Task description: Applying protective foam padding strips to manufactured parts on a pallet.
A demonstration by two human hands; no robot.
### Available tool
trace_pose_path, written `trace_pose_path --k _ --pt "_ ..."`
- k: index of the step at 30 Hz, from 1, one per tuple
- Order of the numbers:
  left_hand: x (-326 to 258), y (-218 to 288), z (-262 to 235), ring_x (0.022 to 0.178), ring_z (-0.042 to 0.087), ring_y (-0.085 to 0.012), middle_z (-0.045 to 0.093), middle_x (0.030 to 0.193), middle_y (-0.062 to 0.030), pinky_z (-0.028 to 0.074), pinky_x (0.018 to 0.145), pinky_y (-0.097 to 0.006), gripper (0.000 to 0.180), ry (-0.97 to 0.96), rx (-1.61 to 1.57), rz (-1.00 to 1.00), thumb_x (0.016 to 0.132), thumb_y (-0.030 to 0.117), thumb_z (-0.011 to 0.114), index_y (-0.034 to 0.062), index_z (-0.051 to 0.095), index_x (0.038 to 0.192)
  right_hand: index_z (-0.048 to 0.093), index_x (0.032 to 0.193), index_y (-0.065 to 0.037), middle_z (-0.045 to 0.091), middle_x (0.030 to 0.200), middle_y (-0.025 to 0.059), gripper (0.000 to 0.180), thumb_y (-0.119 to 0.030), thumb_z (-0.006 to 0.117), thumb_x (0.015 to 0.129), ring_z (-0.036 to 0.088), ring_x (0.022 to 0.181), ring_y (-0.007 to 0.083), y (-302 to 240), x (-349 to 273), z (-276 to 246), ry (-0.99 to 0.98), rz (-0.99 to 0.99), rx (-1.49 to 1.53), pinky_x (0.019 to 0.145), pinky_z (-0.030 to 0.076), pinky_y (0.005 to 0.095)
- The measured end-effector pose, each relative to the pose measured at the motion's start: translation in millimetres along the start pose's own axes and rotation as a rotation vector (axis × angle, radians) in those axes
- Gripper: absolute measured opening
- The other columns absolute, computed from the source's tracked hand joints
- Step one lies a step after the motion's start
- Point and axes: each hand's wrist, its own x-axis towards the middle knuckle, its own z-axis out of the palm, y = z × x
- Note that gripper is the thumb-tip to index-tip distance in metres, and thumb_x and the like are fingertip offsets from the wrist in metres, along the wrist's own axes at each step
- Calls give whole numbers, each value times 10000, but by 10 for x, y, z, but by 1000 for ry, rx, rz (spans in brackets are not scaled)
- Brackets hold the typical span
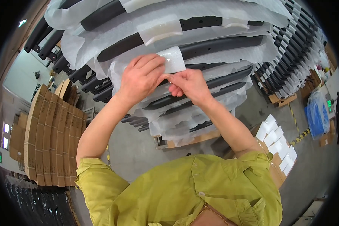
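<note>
L hand (143, 77) fingers curled over white wrap's (174, 60) L end, grip unclear; wrap round black bar (222, 47), just above R hand (192, 86); R fingers narrow, tips nr wrap's lower edge, can't tell if gripping.

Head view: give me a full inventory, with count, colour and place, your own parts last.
Near foam wrap: one, white, at the hands
Other foam wraps: at least three, white, farther up
Curved bars: many, black, stacked in front
Thin wrapping sheets: several, whitish, among the bars
Second bar stack: one, black and white, upper right
Cardboard cartons: many, brown, left
Plastic-covered bundle: one, blue, far right
Flat pieces: several, white, lower right
Floor tape: yellow-black, right
Shirt: one, yellow-green, bottom
Left hand: one, bare, wrap's left side
Right hand: one, bare, wrap's lower edge
</note>
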Motion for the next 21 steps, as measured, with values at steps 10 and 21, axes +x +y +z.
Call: trace_pose_path --k 10,21 --pt "101 43 249 786 537 -267 552 886 -101 432 641 -336 368 -135 4 -432 655 202 651 52 493 950 547 705 9 564 611 73 231 -203 536 798 525 495 98 155 -65 35 106 -173 98 448 426 206" --pt "148 16 135 788 556 -288 587 866 -111 442 644 -372 369 -156 -242 -432 633 123 578 29 516 984 546 677 25 561 574 99 275 -228 563 782 509 429 114 -543 262 63 88 19 27 372 385 181"
